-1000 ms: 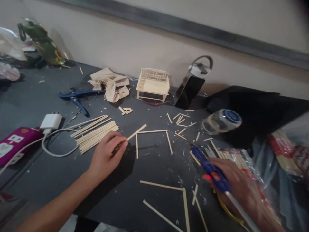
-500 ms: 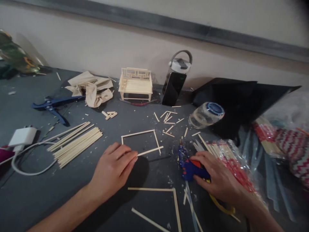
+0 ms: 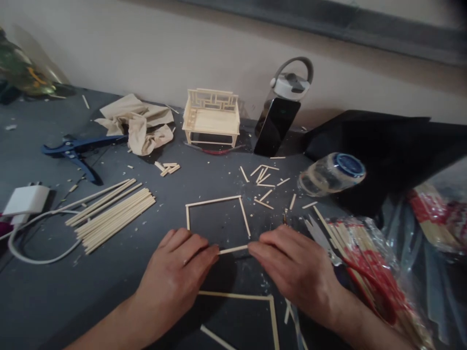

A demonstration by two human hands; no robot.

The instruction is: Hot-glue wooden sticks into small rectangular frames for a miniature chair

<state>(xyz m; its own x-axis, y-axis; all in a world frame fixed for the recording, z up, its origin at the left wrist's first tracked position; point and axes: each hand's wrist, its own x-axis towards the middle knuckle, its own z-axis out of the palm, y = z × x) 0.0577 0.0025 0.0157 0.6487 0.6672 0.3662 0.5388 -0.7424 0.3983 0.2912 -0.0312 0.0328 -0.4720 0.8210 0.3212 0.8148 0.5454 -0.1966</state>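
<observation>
Between my two hands a short wooden stick [image 3: 233,250] is held, one end pinched in the fingers of my left hand [image 3: 182,272], the other in those of my right hand [image 3: 295,267]. Just beyond it lies a three-sided frame of thin sticks [image 3: 213,201], its near side open. Closer to me is an L-shaped pair of joined sticks [image 3: 237,295], with a loose stick [image 3: 217,337] beside it. The blue glue gun is hidden behind my right hand, apart from what seems to be its nozzle tip [image 3: 285,219].
A miniature wooden bench [image 3: 211,121] stands by the wall, near a phone [image 3: 277,126] leaning on a bottle. Left are a stick bundle [image 3: 116,221], blue pliers [image 3: 83,146] and crumpled paper [image 3: 146,131]. Right are a jar [image 3: 328,175], scissors [image 3: 323,240] and bagged sticks [image 3: 368,253].
My right hand has left the glue gun, moved left and taken the stick's right end. The stick has come nearer to me, away from the frame. The view has shifted slightly.
</observation>
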